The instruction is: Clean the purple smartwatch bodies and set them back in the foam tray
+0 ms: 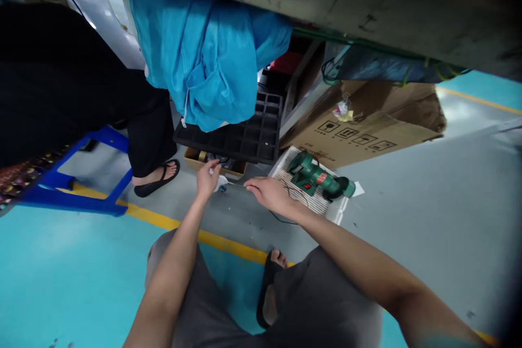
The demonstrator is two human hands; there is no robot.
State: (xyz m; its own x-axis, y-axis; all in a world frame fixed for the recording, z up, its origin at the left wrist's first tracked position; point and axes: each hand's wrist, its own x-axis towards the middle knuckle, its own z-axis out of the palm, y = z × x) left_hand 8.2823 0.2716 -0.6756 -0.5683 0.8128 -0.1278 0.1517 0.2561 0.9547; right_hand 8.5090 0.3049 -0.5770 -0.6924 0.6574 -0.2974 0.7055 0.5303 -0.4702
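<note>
My left hand is closed on a small white object, round-looking and partly covered by the fingers. From it a thin pale strand runs across to my right hand, whose fingertips are pinched together on its end. Both hands are low over the grey floor, above my knees. Just beyond my left hand is an open cardboard box with small items in it. A green bench grinder on a white slatted crate stands to the right of my right hand.
A black compartment tray lies over the cardboard box, with a blue cloth hanging above. Overhead runs a worn table edge. A large carton is at right. At left, a person in black sits by a blue stool.
</note>
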